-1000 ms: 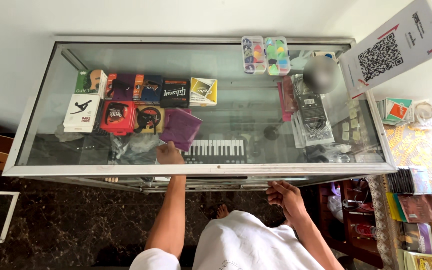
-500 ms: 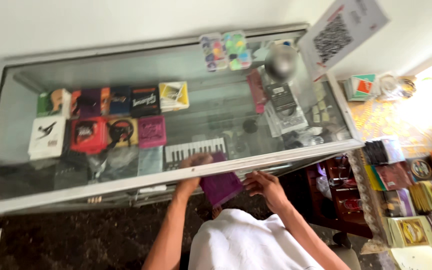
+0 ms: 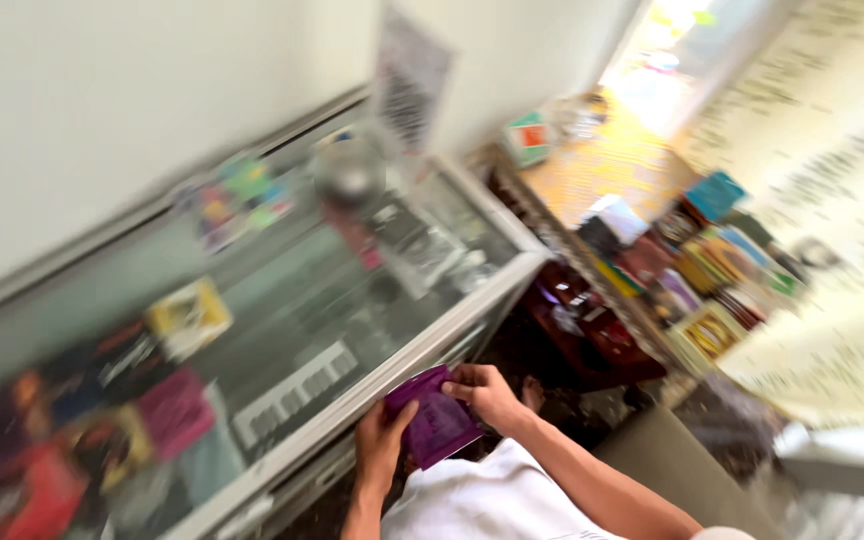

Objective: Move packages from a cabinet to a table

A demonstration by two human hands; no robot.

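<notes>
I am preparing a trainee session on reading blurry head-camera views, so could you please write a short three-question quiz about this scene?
1. True or false: both hands touch the purple packet.
2. Where is the purple packet? A) inside the glass display case B) outside it, at its front edge C) on the shelf of books
3. Which keyed item lies inside the case, close to the hands?

Key:
1. True: the left hand holds its lower edge, and the right hand grips its top.
2. B.
3. A small keyboard with white keys, under the glass.
</notes>
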